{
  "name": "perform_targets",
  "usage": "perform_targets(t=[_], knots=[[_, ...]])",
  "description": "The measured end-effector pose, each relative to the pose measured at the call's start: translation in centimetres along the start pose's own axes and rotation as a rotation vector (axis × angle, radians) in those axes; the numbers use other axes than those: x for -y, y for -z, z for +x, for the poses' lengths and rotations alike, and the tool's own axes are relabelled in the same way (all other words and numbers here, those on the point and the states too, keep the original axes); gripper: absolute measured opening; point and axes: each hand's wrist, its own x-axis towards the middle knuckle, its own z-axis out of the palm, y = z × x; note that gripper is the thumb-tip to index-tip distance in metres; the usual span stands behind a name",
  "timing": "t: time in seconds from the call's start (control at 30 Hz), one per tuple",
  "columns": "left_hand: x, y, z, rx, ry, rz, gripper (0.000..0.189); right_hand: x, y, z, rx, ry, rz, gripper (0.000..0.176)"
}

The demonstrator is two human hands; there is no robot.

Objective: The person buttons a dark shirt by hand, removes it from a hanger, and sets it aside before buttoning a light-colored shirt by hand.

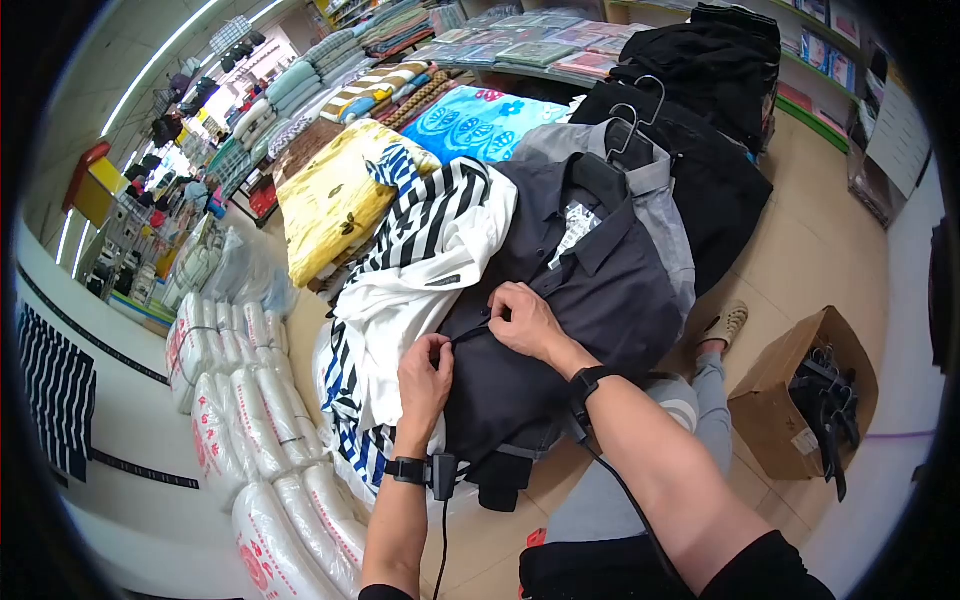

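A dark grey button-up shirt (pixel 520 400) lies spread over a pile of clothes, its collar pointing away from me and a hanger (pixel 622 135) hook standing out at the neck. My left hand (pixel 425 375) pinches the front edge of the shirt lower down. Higher on the same front edge, my right hand (pixel 525 322) is closed with fingertips gripping the cloth. Whatever button lies between the fingers is too small to make out. A white printed tag (pixel 577 232) shows inside the collar. To the left, a white garment (pixel 385 320) and a black-and-white striped garment (pixel 440 215) touch the shirt.
Beyond the shirt lie a light grey shirt (pixel 660 215) and black garments (pixel 700 70). Folded yellow fabric (pixel 340 200) and blue fabric (pixel 485 120) are at the back. Wrapped white bundles (pixel 250 430) stack on the left. A cardboard box (pixel 775 415) of hangers stands on the right floor.
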Motion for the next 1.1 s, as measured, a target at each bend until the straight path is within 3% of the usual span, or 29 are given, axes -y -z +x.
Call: perform_targets(t=[0.3, 0.6, 1.1], knots=[[-0.7, -1.3, 0.6, -0.064, 0.113, 0.037, 0.015, 0.3, 0.3, -0.1, 0.041, -0.043, -0.017, 0.009], [-0.6, -2.8, 0.9, -0.147, -0.103, 0.204, 0.012, -0.1, -0.1, -0.1, -0.026, 0.027, 0.006, 0.008], [-0.3, -2.9, 0.8, -0.036, -0.209, 0.254, 0.011, 0.2, 0.1, -0.3, -0.01, -0.001, 0.0, 0.007]])
